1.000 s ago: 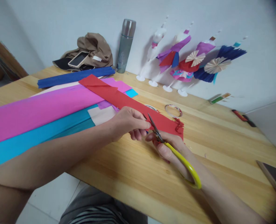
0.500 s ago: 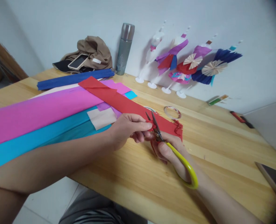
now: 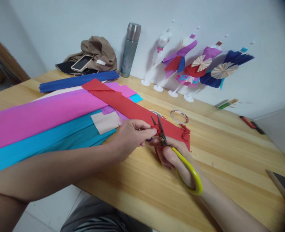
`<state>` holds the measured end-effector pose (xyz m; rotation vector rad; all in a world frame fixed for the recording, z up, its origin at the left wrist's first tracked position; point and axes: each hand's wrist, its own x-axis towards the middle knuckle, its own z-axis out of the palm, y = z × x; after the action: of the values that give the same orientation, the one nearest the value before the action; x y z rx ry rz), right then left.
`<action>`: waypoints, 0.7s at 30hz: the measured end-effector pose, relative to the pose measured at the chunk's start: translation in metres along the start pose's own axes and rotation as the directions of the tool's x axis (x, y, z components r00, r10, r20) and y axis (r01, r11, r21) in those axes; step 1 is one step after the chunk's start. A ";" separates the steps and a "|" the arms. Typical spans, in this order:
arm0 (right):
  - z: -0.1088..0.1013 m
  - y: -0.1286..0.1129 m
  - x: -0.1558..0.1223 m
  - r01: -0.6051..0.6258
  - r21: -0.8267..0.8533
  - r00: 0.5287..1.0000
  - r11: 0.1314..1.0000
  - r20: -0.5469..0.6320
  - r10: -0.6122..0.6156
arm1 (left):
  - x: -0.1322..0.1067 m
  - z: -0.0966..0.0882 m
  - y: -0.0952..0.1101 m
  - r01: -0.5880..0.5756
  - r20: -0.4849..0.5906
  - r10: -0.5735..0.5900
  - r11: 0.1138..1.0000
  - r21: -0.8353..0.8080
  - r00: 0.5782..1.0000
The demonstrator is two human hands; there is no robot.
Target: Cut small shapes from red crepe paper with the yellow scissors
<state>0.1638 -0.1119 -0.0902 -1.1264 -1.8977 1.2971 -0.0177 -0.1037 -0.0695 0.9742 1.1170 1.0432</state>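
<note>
My right hand is wrapped round yellow-handled scissors whose blades stand slightly apart, pointing up and away. My left hand pinches a small red paper piece right at the blades. Behind both hands a long red crepe paper strip lies across the wooden table, its near end frayed.
Pink, cyan and dark blue crepe sheets cover the table's left. A tape ring lies beyond the red strip. At the wall stand a steel flask, several paper-dressed figurines and a brown cloth with a phone.
The scissor blades were shut one second ago and now stand slightly apart around the red piece. My left hand has shifted a little toward the blades.
</note>
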 end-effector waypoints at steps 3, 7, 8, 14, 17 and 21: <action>-0.001 -0.001 0.000 0.002 -0.025 1.000 1.000 0.014 -0.001 | 0.002 0.000 -0.001 -0.002 -0.031 0.003 0.999 0.043 1.000; 0.000 -0.001 -0.001 -0.008 -0.006 1.000 1.000 0.028 0.008 | 0.002 -0.001 -0.001 -0.091 -0.036 0.096 0.988 0.122 0.995; 0.000 -0.001 -0.001 -0.014 0.011 1.000 1.000 0.026 0.014 | 0.002 -0.001 0.000 -0.100 -0.042 0.107 0.984 0.146 0.993; 0.005 -0.001 -0.002 -0.032 0.044 0.999 0.999 -0.011 0.032 | 0.000 -0.001 0.001 -0.132 -0.039 0.145 0.962 0.237 0.989; 0.004 0.000 -0.002 -0.022 0.043 1.000 0.999 -0.015 0.023 | 0.000 -0.001 0.000 -0.118 -0.021 0.124 0.975 0.188 0.992; 0.002 -0.001 -0.001 -0.004 0.019 1.000 1.000 0.024 0.004 | -0.002 0.001 -0.002 -0.033 0.016 0.032 0.999 0.032 0.999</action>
<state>0.1624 -0.1134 -0.0895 -1.1102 -1.8974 1.3338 -0.0168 -0.1058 -0.0705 1.0280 1.1116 1.0449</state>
